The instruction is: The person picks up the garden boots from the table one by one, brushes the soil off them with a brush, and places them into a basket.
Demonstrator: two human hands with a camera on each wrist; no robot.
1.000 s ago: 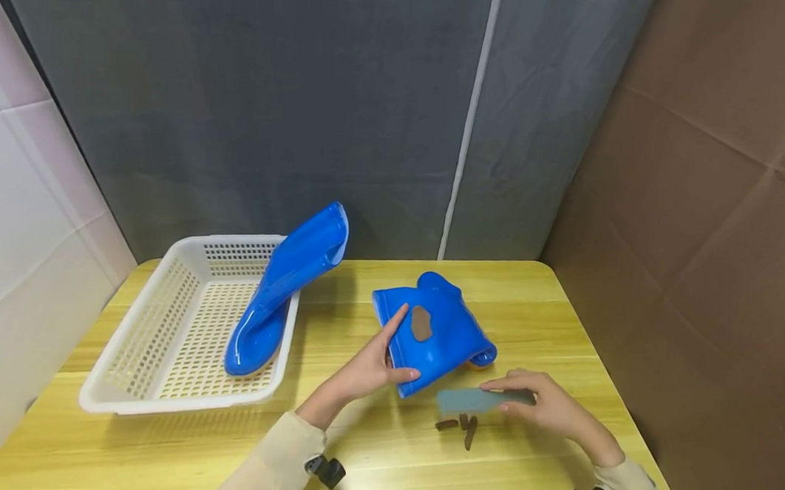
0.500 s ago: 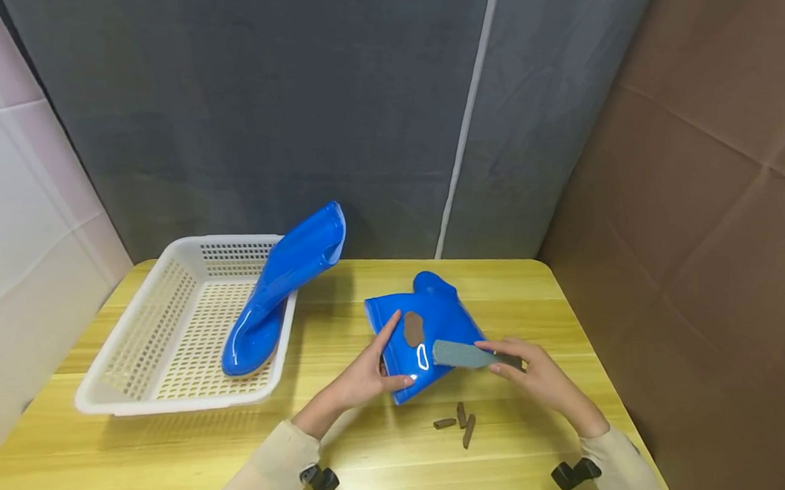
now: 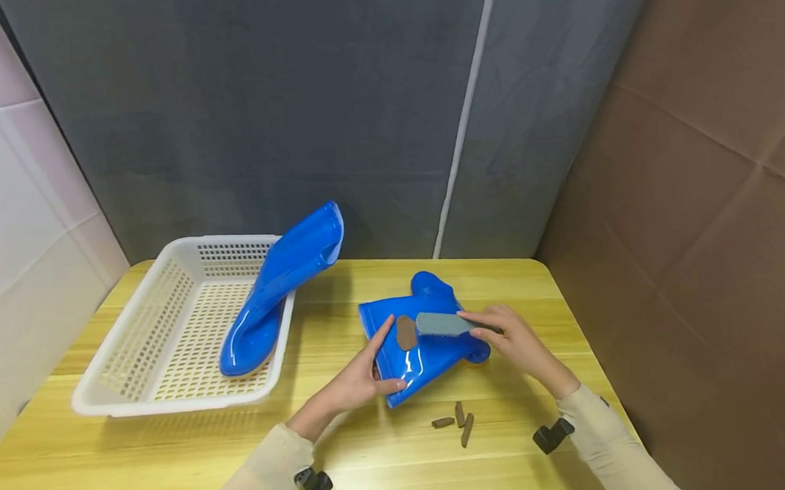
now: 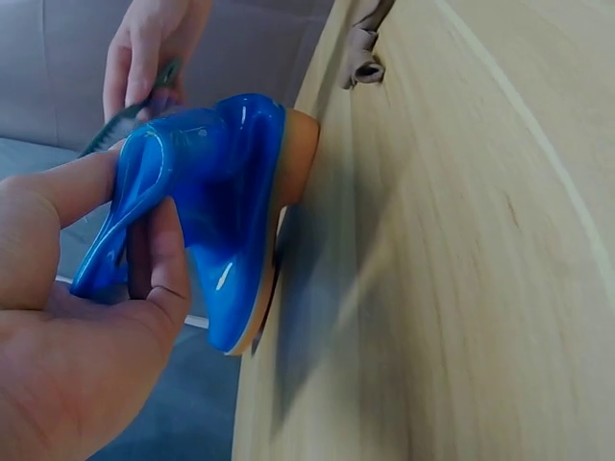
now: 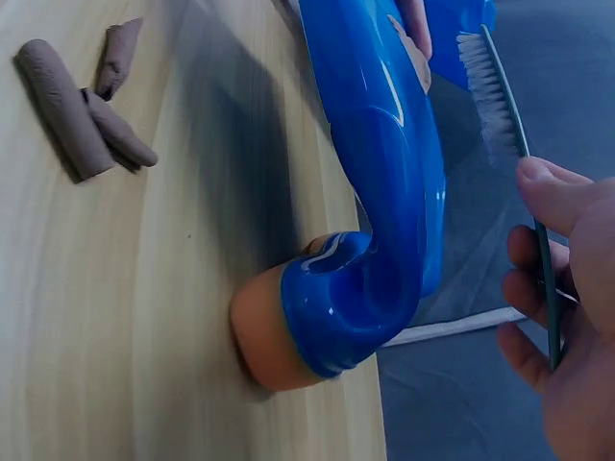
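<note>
My left hand [image 3: 354,380] grips the shaft opening of a blue rubber boot [image 3: 431,350], thumb on one face and fingers on the other. The boot's orange sole shows in both wrist views. A flat brown patch [image 3: 407,333] sticks to the upward side of the shaft, close to my left fingertips. My right hand [image 3: 519,342] holds a grey-green brush [image 3: 442,324] by its handle, its head over the shaft beside the patch. White bristles [image 5: 488,96] face the boot, with a gap to it in the right wrist view.
A second blue boot [image 3: 277,280] leans in a white plastic basket [image 3: 84,398] at the left, its shaft sticking out over the rim. Several brown clay-like rolls [image 3: 466,430] lie on the wooden table [image 3: 377,468] in front of the held boot.
My right hand has raised the brush from above the brown rolls, up and leftward to beside the brown patch. The gripped boot has shifted slightly left and turned a little.
</note>
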